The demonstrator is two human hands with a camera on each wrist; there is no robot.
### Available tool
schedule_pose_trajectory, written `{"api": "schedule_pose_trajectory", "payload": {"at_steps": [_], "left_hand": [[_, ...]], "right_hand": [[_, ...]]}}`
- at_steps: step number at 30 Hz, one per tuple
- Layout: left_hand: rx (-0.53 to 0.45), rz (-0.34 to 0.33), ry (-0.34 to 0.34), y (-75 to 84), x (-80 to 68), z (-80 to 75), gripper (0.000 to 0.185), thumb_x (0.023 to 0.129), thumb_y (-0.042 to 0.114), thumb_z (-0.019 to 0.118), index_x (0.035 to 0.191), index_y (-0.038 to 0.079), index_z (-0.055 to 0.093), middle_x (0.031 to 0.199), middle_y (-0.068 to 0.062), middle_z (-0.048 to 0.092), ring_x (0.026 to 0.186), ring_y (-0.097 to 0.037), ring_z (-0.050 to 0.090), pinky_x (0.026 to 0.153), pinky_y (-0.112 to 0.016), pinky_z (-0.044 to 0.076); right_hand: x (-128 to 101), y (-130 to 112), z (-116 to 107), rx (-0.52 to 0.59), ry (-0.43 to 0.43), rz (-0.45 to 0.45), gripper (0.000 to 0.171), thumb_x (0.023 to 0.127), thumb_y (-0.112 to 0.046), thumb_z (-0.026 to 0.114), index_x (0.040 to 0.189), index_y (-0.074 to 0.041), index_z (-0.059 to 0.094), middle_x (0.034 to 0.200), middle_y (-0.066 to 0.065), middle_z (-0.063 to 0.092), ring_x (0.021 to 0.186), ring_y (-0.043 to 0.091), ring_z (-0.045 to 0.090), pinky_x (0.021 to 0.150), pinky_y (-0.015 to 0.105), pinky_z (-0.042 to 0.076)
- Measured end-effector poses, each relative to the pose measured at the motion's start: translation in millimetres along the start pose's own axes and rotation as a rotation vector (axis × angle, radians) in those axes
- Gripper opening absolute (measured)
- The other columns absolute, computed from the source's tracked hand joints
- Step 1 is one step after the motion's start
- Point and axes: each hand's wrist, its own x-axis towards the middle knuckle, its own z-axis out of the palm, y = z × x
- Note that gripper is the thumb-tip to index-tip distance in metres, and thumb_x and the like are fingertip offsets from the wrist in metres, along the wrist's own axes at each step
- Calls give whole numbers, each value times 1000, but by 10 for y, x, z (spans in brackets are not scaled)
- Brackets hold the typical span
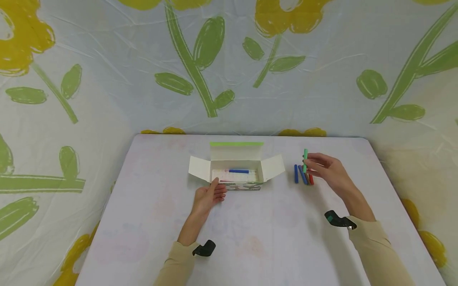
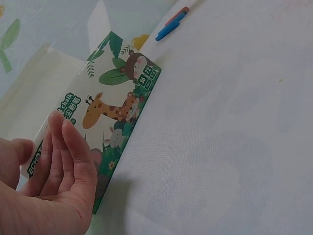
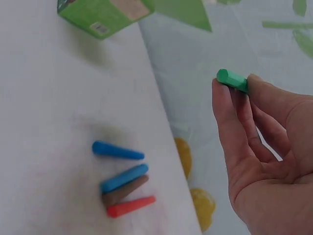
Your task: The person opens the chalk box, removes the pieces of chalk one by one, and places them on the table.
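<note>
An open chalk box point(image 1: 236, 170) with animal pictures on its side point(image 2: 117, 117) stands at the table's middle, one blue chalk point(image 1: 238, 171) lying inside. My left hand point(image 1: 209, 195) rests against the box's front left corner, fingers straight point(image 2: 63, 161). My right hand point(image 1: 327, 169) pinches a green chalk point(image 1: 305, 159) point(image 3: 232, 80) upright, lifted above a small group on the table: two blue chalks point(image 3: 117, 151), a brown chalk point(image 3: 124, 190) and a red chalk point(image 3: 131, 206) point(image 1: 311, 179).
The white table point(image 1: 250, 238) ends close behind the box and to the right of the loose chalks. A flower-patterned cloth point(image 1: 214, 59) hangs behind and at both sides. The box's flaps point(image 1: 273, 167) stick out left and right.
</note>
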Motion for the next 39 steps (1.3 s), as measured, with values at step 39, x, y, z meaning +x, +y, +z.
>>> {"api": "schedule_pose_trajectory", "payload": {"at_steps": [39], "left_hand": [[-7, -11, 2, 3, 1, 2, 48, 104, 36, 64, 105, -12, 69, 86, -8, 74, 67, -10, 64, 66, -23, 58]], "right_hand": [[-2, 788, -68, -335, 199, 144, 44, 102, -25, 68, 127, 11, 62, 113, 28, 69, 85, 15, 65, 66, 11, 52]]}}
